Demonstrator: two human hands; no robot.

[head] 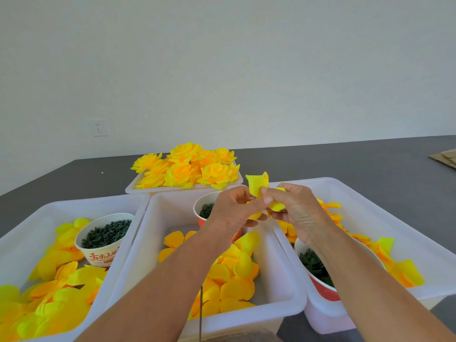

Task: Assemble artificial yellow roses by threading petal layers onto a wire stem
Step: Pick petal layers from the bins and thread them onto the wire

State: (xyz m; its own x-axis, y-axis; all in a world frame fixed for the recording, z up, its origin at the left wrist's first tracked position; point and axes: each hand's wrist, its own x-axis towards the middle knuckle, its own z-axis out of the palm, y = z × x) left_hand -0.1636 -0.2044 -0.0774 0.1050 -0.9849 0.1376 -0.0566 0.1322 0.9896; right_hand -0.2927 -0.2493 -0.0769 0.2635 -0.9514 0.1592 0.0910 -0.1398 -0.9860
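Both hands meet above the middle white bin (291, 290). My left hand (230, 213) and my right hand (296, 208) pinch a small yellow petal layer (256, 185), which sticks up between the fingertips. More yellow fabric shows under the fingers. A thin dark wire stem (201, 314) stands upright near the bottom edge, below my left forearm. Loose yellow and orange petals (234, 280) lie in the middle bin.
A left bin (29, 223) holds petals and a paper cup of dark green parts (106, 234). A right bin (370, 193) holds petals and a red cup (318, 267). A far tray of finished yellow roses (187, 166) sits on the grey table. Cardboard (446, 157) lies far right.
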